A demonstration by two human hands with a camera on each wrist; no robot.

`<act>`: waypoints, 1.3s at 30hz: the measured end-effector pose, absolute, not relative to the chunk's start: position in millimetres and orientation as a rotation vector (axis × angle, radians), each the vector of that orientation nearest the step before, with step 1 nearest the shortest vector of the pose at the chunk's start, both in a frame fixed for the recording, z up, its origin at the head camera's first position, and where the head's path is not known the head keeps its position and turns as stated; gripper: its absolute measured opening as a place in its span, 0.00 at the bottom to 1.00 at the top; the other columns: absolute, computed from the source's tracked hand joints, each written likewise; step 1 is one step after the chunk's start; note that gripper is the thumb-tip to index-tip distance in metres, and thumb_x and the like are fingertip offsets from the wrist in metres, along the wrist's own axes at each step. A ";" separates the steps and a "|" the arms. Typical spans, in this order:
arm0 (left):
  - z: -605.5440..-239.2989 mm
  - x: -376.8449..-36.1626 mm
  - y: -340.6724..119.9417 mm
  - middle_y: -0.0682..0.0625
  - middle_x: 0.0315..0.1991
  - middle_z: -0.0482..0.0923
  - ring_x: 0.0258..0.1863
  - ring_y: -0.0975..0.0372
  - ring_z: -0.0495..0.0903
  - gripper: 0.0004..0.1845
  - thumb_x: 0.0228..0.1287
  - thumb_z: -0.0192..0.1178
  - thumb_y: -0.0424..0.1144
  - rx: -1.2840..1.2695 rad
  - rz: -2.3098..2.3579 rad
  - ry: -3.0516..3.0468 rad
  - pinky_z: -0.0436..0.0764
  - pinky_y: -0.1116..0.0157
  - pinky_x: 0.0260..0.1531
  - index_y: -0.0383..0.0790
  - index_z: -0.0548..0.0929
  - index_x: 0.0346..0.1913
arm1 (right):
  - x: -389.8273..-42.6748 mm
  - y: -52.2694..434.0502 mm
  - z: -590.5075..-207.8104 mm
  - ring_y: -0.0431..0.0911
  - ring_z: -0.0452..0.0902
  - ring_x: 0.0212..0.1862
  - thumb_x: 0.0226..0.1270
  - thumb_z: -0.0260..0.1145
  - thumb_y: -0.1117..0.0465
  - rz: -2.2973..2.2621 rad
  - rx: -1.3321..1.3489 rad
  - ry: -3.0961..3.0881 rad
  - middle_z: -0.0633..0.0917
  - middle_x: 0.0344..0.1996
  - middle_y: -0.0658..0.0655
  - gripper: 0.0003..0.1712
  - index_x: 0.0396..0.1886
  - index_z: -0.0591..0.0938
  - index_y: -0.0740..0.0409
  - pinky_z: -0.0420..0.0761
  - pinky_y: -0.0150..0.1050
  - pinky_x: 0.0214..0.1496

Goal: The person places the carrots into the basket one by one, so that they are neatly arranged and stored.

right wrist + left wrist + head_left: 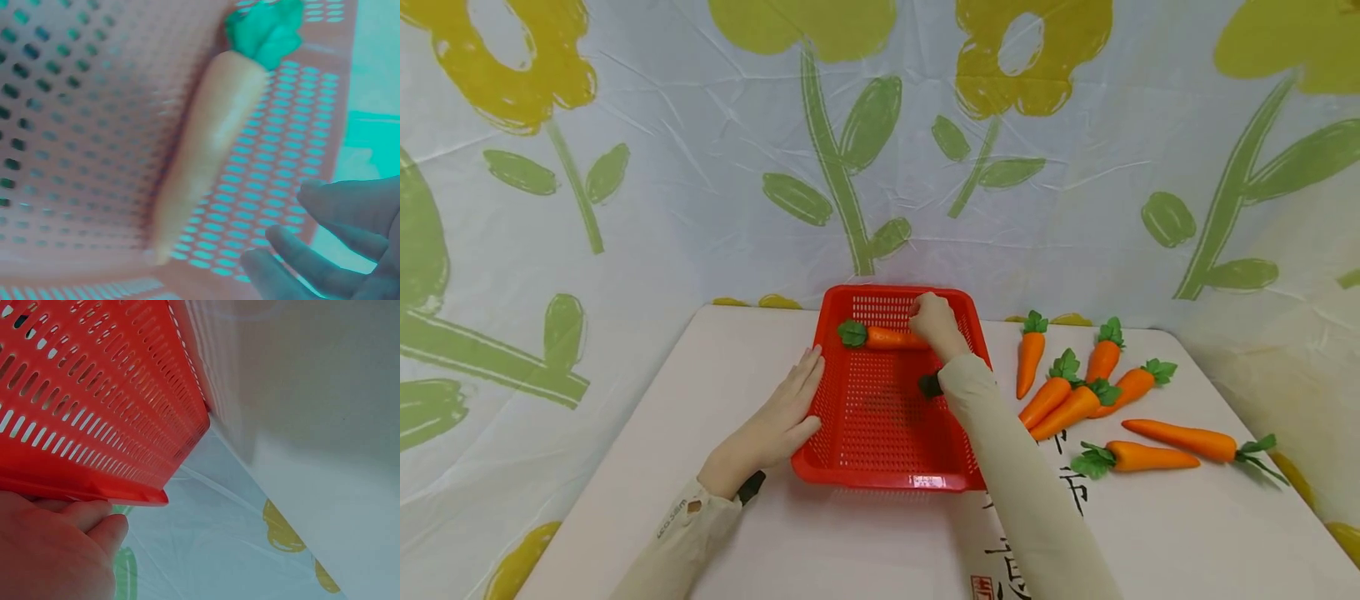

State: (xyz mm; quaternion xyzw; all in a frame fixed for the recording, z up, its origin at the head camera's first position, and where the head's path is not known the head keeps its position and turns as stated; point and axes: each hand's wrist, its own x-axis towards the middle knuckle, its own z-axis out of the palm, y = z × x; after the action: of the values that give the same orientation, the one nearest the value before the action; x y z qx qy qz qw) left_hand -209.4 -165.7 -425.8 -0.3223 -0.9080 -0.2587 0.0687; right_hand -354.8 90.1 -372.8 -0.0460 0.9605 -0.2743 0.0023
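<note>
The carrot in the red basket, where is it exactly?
In the head view the carrot lies at the far end of the red basket, leaves pointing left, by the right hand.

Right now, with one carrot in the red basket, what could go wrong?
The right hand is at the tip of the carrot, which lies at the far end of the red basket; it might roll along the slotted floor. The left hand only lies flat against the basket's side, so a bump could slide it. The right sleeve passes close to the loose carrots on the table and may knock them.
</note>
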 end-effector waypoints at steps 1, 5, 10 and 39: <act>-425.9 -209.8 -165.7 0.38 0.74 0.34 0.73 0.46 0.36 0.40 0.58 0.47 0.35 -0.970 -0.779 -2.735 0.47 0.48 0.68 0.26 0.44 0.72 | -352.9 89.1 -368.2 0.52 0.73 0.36 0.55 0.57 0.69 -0.875 -0.151 3.009 0.82 0.39 0.60 0.13 0.40 0.82 0.64 0.77 0.43 0.38; -427.3 -211.5 -165.7 0.38 0.74 0.34 0.73 0.46 0.36 0.40 0.58 0.46 0.35 -0.971 -0.773 -2.732 0.47 0.47 0.68 0.26 0.44 0.72 | -344.3 87.3 -347.9 0.51 0.71 0.36 0.55 0.55 0.69 -0.905 -0.195 3.007 0.81 0.41 0.61 0.16 0.43 0.82 0.65 0.75 0.40 0.36; -427.8 -211.2 -165.6 0.39 0.75 0.34 0.73 0.48 0.35 0.40 0.58 0.45 0.35 -0.958 -0.778 -2.744 0.46 0.48 0.68 0.27 0.44 0.72 | -331.8 90.6 -325.3 0.50 0.70 0.32 0.55 0.56 0.67 -0.939 -0.250 3.013 0.81 0.39 0.61 0.17 0.44 0.83 0.63 0.72 0.40 0.33; -427.0 -209.7 -165.9 0.40 0.75 0.33 0.73 0.49 0.35 0.40 0.59 0.47 0.34 -0.946 -0.783 -2.756 0.46 0.48 0.68 0.28 0.43 0.72 | -235.5 170.2 -298.6 0.55 0.75 0.50 0.64 0.61 0.60 -1.530 -0.505 3.273 0.83 0.46 0.59 0.13 0.45 0.83 0.61 0.75 0.50 0.53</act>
State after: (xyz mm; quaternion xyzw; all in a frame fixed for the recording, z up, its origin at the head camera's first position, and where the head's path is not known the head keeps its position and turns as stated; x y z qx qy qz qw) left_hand -209.7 -165.9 -427.0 -0.3130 -0.9116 -0.2591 0.0620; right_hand -235.5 170.2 -298.6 -0.1339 0.8686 -0.4060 -0.2504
